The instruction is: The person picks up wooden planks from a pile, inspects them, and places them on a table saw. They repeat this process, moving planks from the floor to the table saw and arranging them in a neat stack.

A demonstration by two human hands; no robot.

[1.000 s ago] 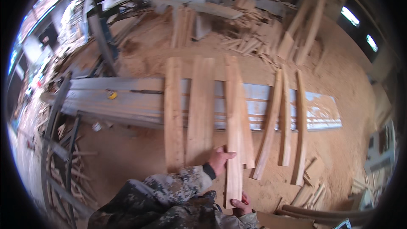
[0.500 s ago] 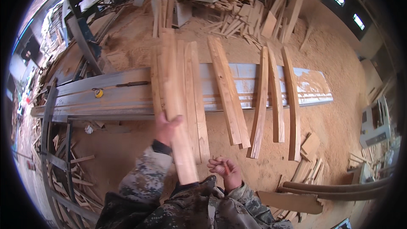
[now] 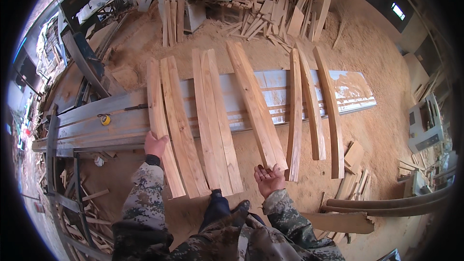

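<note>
Several long pale wooden boards lie crosswise over a long grey metal beam-like table. My left hand (image 3: 156, 145) is closed around the near part of the leftmost board (image 3: 162, 125), its thumb over the board's face. Beside that board lies another single board (image 3: 182, 130), then a pair side by side (image 3: 215, 125). My right hand (image 3: 269, 181), palm turned up and fingers curled, is at the near end of a slanting pair of boards (image 3: 258, 111). Whether it touches them is unclear, and no pencil shows in it.
The grey metal table (image 3: 104, 106) carries a yellow tape measure (image 3: 105, 120) and a dark, thin tool (image 3: 136, 107). Three more boards (image 3: 329, 116) lie to the right. Offcuts are piled (image 3: 270, 17) at the back; a dark metal frame (image 3: 50, 150) stands left. Sawdust covers the floor.
My left hand has moved left and set the raised board down at the left of the row. My right hand has moved right and forward to the slanting pair; its red pencil-like stick no longer shows.
</note>
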